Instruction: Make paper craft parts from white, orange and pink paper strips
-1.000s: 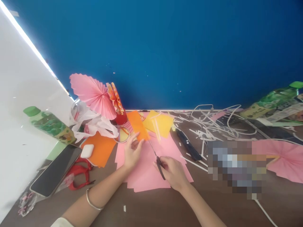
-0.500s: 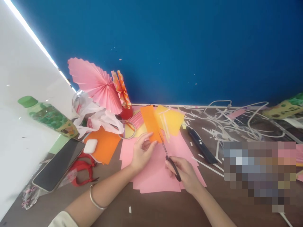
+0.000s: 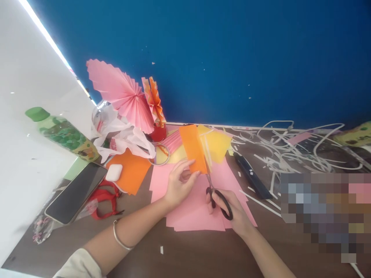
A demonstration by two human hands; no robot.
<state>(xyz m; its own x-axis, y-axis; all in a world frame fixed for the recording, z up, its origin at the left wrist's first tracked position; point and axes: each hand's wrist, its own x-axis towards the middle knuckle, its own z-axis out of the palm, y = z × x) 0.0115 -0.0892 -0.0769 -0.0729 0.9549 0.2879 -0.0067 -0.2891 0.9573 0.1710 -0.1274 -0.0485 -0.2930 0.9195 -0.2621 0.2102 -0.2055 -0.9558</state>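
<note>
Over the pink sheets, left hand pinches the orange strip, presumably steadying its edge for the scissors grasped by the right hand.

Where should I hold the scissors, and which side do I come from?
I'd take the scissors by the black handle loops, coming from the near right. The loops lie toward the person's right hand, which holds them, while the blades point away toward the orange strip, so fingers should stay clear of the cutting edges.
</note>
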